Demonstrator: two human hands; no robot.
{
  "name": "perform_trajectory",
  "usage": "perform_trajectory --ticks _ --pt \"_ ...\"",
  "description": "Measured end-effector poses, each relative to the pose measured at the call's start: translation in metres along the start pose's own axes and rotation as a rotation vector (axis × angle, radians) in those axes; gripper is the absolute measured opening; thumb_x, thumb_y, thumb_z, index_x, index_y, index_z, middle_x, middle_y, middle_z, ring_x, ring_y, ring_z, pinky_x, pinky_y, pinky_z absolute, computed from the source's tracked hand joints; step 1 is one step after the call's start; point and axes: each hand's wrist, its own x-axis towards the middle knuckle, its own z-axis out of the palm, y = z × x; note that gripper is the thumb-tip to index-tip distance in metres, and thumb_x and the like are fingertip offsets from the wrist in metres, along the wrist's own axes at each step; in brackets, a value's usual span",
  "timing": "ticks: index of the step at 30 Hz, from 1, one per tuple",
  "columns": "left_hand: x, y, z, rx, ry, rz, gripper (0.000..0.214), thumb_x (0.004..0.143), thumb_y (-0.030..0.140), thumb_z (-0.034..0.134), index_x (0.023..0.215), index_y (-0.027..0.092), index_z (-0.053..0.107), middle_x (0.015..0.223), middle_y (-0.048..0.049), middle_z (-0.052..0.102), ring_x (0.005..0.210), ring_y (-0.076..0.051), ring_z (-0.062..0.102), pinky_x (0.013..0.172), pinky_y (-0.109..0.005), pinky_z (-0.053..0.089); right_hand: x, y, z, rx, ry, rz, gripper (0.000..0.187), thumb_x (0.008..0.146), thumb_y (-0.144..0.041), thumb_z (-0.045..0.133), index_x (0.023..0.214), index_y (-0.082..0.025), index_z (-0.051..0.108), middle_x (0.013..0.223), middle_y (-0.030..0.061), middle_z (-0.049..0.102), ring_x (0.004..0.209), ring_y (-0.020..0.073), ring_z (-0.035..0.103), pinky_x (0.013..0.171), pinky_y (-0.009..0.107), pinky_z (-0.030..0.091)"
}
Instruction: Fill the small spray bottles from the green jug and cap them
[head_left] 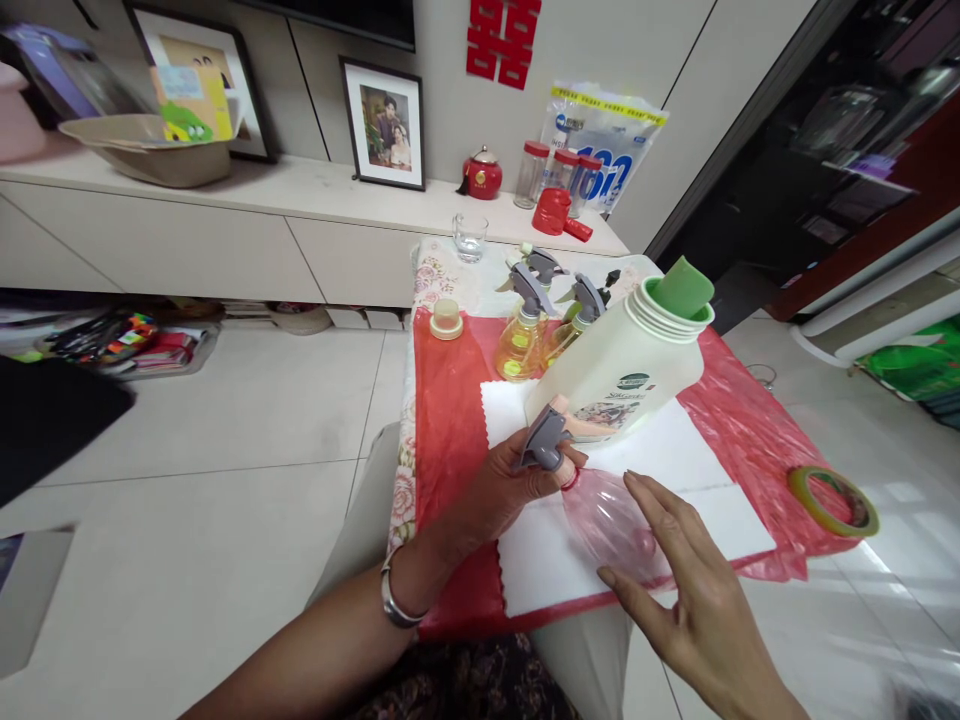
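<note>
My left hand (510,485) is closed round the grey trigger head (546,440) of a pink see-through spray bottle (611,525), which lies tilted over a white cloth (697,470). My right hand (690,590) is open, its fingers stretched out and touching the pink bottle's body from the right. Just behind stands a large cream bottle (622,370) with a green funnel (682,288) in its open mouth. Two yellow spray bottles (521,335) with grey trigger heads stand further back on the red plastic sheet (450,400).
A small cream cap (446,318) and a drinking glass (470,236) sit at the table's far end. A roll of green tape (832,498) lies at the right edge. A low cabinet (225,230) carries framed photos, jars and a red pot. Tiled floor surrounds the table.
</note>
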Motion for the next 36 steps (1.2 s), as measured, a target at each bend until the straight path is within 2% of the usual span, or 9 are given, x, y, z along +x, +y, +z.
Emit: perform_trajectory --ticks 5,11,18,22,25,27,30,33,36 --pt "-0.001 0.001 0.002 -0.014 -0.030 -0.018 0.071 0.082 0.029 0.082 0.146 0.034 0.051 0.107 -0.0042 0.075 0.103 -0.020 0.066 0.096 -0.038 0.044 -0.002 0.005 0.002 0.069 0.021 0.011 0.063 0.103 -0.045 0.055 0.157 -0.021 0.035 0.146 0.0094 0.043 0.134 0.0254 0.045 0.102 0.040 0.051" --pt "-0.002 0.001 0.004 -0.048 -0.067 -0.010 0.040 0.082 0.030 0.081 0.120 0.026 0.071 0.107 -0.0055 0.076 0.105 -0.022 0.067 0.106 -0.041 0.040 -0.009 0.017 0.006 0.273 -0.007 0.123 0.068 0.098 -0.049 0.064 0.156 -0.024 0.038 0.146 0.0094 0.044 0.130 0.0228 0.050 0.085 0.025 0.059" --pt "-0.002 0.001 0.003 -0.171 -0.111 -0.061 0.061 0.078 0.037 0.084 0.134 0.032 0.061 0.112 -0.0068 0.074 0.117 -0.025 0.063 0.107 -0.044 0.041 -0.011 0.021 0.016 0.577 0.013 0.213 0.070 0.092 -0.043 0.074 0.152 -0.022 0.046 0.145 0.0096 0.046 0.137 0.0238 0.045 0.109 0.027 0.050" --pt "-0.003 -0.003 0.003 -0.172 -0.151 -0.092 0.042 0.080 0.049 0.079 0.115 0.027 0.071 0.116 -0.0085 0.071 0.122 -0.030 0.060 0.103 -0.047 0.045 -0.009 0.018 0.022 0.830 0.021 0.327 0.069 0.088 -0.046 0.076 0.148 -0.021 0.051 0.146 0.0094 0.046 0.139 0.0247 0.043 0.111 0.026 0.047" --pt "-0.002 -0.004 0.005 -0.155 -0.148 -0.101 0.040 0.082 0.056 0.074 0.105 0.023 0.073 0.115 -0.0095 0.069 0.117 -0.029 0.061 0.103 -0.047 0.045 -0.012 0.017 0.032 0.957 -0.015 0.404 0.071 0.087 -0.046 0.077 0.148 -0.021 0.050 0.147 0.0104 0.044 0.139 0.0264 0.042 0.111 0.028 0.047" --pt "-0.002 -0.003 0.007 -0.156 -0.128 -0.077 0.038 0.083 0.057 0.073 0.099 0.022 0.073 0.113 -0.0087 0.069 0.115 -0.028 0.061 0.104 -0.046 0.043 -0.015 0.013 0.041 0.946 -0.005 0.403 0.073 0.087 -0.045 0.077 0.149 -0.021 0.049 0.147 0.0112 0.043 0.138 0.0274 0.043 0.110 0.030 0.049" --pt "-0.001 -0.001 0.006 -0.156 -0.108 -0.030 0.036 0.084 0.056 0.072 0.096 0.023 0.073 0.110 -0.0074 0.068 0.116 -0.027 0.058 0.102 -0.042 0.043 -0.021 0.001 0.057 0.834 0.139 0.422 0.068 0.093 -0.046 0.070 0.152 -0.022 0.045 0.153 0.0104 0.035 0.143 0.0291 0.036 0.113 0.037 0.046" --pt "-0.001 -0.002 0.005 -0.090 -0.084 -0.024 0.035 0.089 0.054 0.066 0.103 0.023 0.073 0.116 -0.0081 0.065 0.117 -0.025 0.055 0.100 -0.038 0.041 -0.023 -0.013 0.070 0.569 0.226 0.384 0.051 0.106 -0.042 0.049 0.152 -0.022 0.042 0.153 0.0086 0.034 0.145 0.0278 0.031 0.121 0.047 0.033" --pt "-0.004 -0.003 0.006 0.015 -0.052 -0.025 0.031 0.094 0.050 0.060 0.106 0.025 0.073 0.124 -0.0075 0.063 0.120 -0.024 0.051 0.101 -0.037 0.039 -0.020 -0.021 0.080 0.278 0.264 0.318 0.049 0.110 -0.032 0.029 0.158 -0.022 0.030 0.154 0.0098 0.031 0.144 0.0280 0.031 0.117 0.052 0.035"
